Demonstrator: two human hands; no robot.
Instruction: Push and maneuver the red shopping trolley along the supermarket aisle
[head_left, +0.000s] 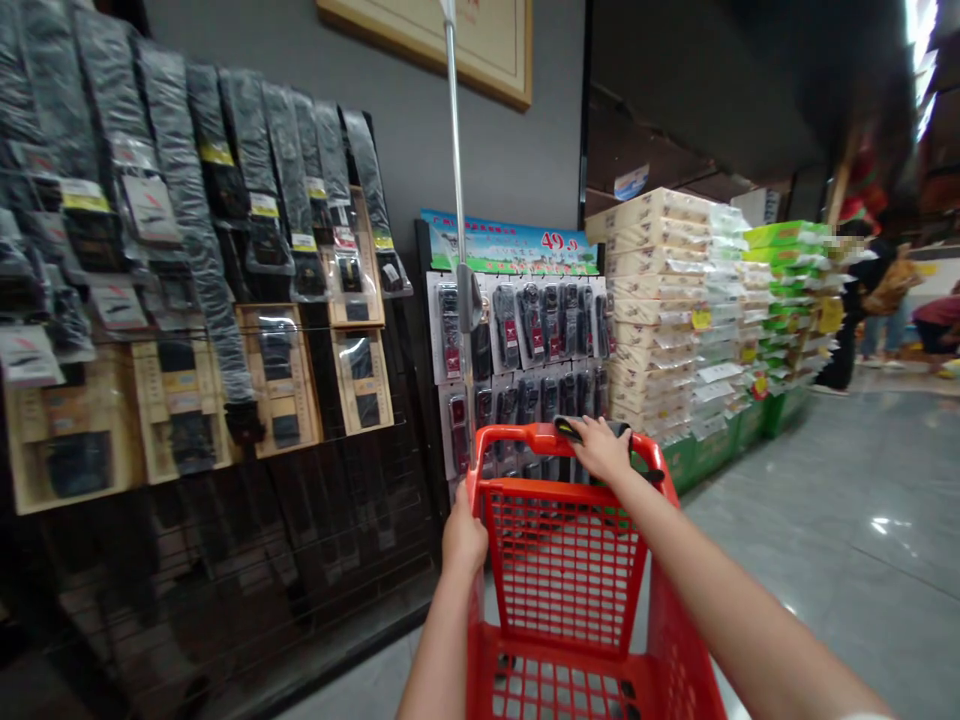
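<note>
A red plastic shopping cart [570,570] with a lattice panel stands right in front of me. My left hand [465,535] is closed round the left side of its frame, with the fingertips partly hidden. Across the cart's top bar lies my right hand [602,448], fingers bent over it. Under and beside those fingers is a dark item with a yellow-green edge [568,429]; its kind is unclear. Through the lattice, the bottom of the cart shows as a red grid.
Packaged belts [262,170] and boxed sets [281,380] hang on a dark rack at left. A price-signed display [525,320] of packaged goods stands ahead. Stacked boxes [652,310] line the right, beside a shiny tiled floor [847,520]. People [855,310] stand farther back.
</note>
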